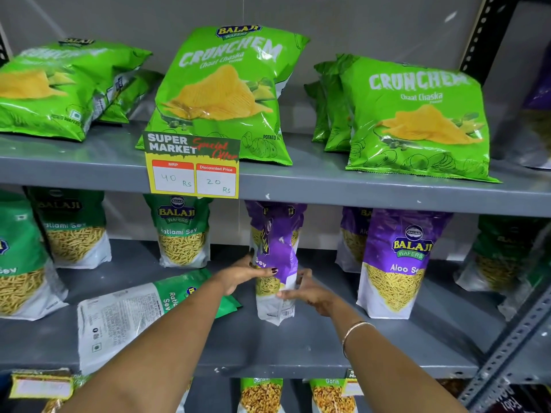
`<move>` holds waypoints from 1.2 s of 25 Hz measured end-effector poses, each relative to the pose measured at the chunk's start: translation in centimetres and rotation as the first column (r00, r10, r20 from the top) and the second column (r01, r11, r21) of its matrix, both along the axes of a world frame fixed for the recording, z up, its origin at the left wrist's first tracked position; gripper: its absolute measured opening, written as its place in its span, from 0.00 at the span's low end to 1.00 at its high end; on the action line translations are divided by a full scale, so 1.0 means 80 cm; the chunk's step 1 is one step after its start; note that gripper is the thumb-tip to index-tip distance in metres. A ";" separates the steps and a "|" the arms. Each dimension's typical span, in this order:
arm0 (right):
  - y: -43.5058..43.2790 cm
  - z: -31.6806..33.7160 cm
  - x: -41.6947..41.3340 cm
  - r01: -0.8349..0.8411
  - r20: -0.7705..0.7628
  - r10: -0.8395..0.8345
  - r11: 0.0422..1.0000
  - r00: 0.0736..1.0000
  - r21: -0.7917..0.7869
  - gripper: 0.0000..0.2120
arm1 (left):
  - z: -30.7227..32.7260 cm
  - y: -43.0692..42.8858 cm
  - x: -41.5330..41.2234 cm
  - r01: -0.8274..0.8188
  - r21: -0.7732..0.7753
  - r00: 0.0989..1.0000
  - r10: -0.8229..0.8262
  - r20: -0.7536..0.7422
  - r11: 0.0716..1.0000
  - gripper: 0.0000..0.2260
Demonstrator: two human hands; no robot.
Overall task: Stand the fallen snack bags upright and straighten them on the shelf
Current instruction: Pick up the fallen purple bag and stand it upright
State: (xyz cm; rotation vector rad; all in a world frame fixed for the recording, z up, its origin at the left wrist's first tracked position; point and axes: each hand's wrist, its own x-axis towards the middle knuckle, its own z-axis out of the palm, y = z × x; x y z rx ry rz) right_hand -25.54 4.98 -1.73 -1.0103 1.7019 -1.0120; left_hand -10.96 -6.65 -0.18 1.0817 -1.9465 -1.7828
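A purple Aloo Sev bag (275, 251) stands upright but twisted sideways in the middle of the middle shelf (268, 350). My left hand (243, 272) presses its left side with the thumb across the front. My right hand (307, 292) pinches its lower right edge. Left of them a green Ratlami Sev bag (125, 317) lies flat on its face, back label up, under my left forearm. On the top shelf, a green Crunchem bag (56, 84) lies fallen at the left, on top of others.
Upright green sev bags (182, 234) stand at the left and back, and a purple Aloo Sev bag (396, 263) stands at the right. Crunchem bags (226, 93) lean upright above. A price tag (193, 168) hangs on the upper shelf edge. A metal upright (512, 338) borders the right.
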 end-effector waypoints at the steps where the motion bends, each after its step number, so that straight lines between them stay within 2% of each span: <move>1: 0.005 0.003 -0.004 -0.008 -0.013 0.008 1.000 1.000 0.020 0.35 | -0.001 -0.003 0.001 0.005 -0.020 1.000 -0.005 0.019 1.000 0.29; 4: 0.016 0.009 -0.018 -0.043 -0.033 0.044 0.998 0.998 0.035 0.28 | -0.001 -0.008 0.002 -0.072 -0.095 0.996 0.077 0.044 0.993 0.21; 6: 0.021 0.015 -0.024 -0.041 -0.022 0.042 0.999 0.999 0.027 0.24 | 0.000 -0.009 0.000 -0.131 -0.097 0.990 0.135 0.032 0.987 0.12; 7: 0.024 0.017 -0.026 -0.035 -0.008 0.035 0.999 0.999 0.023 0.23 | 0.001 -0.008 -0.001 -0.144 -0.073 0.989 0.146 0.023 0.987 0.11; 8: 0.024 0.019 -0.028 -0.019 0.013 0.019 1.000 1.000 0.014 0.23 | 0.003 -0.007 -0.002 -0.154 -0.055 0.988 0.155 0.020 0.986 0.14; 11: 0.025 0.018 -0.035 0.003 0.074 -0.001 1.000 0.997 -0.029 0.25 | 0.007 -0.001 0.000 -0.172 -0.025 0.983 0.174 0.060 0.985 0.41; 12: 0.024 0.018 -0.036 -0.021 0.068 0.024 0.999 0.997 -0.043 0.25 | 0.005 0.000 0.002 -0.173 -0.054 0.982 0.176 0.062 0.984 0.42; 15: 0.019 0.018 -0.035 -0.081 0.045 0.088 0.987 0.995 -0.136 0.26 | -0.003 0.002 0.008 -0.256 -0.174 0.957 0.275 0.095 0.951 0.32; 17: 0.012 0.013 -0.036 -0.068 0.051 0.079 0.980 0.996 -0.185 0.25 | -0.007 0.003 0.010 -0.314 -0.191 0.938 0.336 0.091 0.930 0.27; 24: 0.003 0.006 -0.048 -0.107 0.037 0.117 0.974 0.992 -0.202 0.24 | -0.008 0.014 0.002 -0.354 -0.178 0.924 0.373 0.084 0.918 0.31; 26: 0.002 0.006 -0.052 -0.122 0.050 0.128 0.987 0.991 -0.110 0.22 | -0.004 0.017 0.008 -0.309 -0.187 0.932 0.335 0.135 0.933 0.33; 28: 0.005 0.006 -0.060 -0.141 -0.073 0.152 0.980 0.986 0.141 0.17 | -0.002 0.016 0.023 -0.225 -0.190 0.943 0.263 0.206 0.956 0.36; 30: 0.006 0.004 -0.066 -0.149 -0.152 0.231 0.896 0.961 0.418 0.14 | 0.001 0.007 0.053 -0.160 -0.232 0.929 0.226 0.293 0.959 0.36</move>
